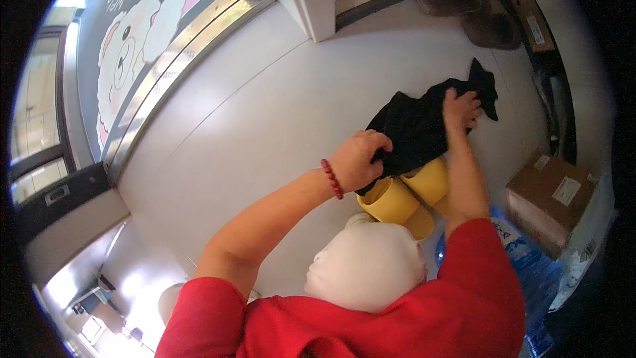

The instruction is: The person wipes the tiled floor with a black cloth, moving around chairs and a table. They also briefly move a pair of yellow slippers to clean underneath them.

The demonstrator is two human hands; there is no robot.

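A black cloth (415, 122), perhaps a garment, lies bunched above the pale floor, with a narrow pointed end at its far right. My left hand (361, 156), wearing a red bead bracelet (332, 179) at the wrist, pinches the cloth's near left edge between thumb and fingers. Farther out, my right hand (461, 110) rests on the cloth's right part with bent fingers; blur hides whether it grips. Just below the cloth stand two yellow slide sandals (390, 201), side by side, partly covered by it and by my right forearm.
My knee in light trousers (370, 263) is close to the sandals. To the right are a cardboard box (549, 191) and blue see-through plastic containers (536, 263). Brown slippers (492, 30) lie beyond the cloth. A white door frame (310, 0) and metal sill (198, 35) bound the floor.
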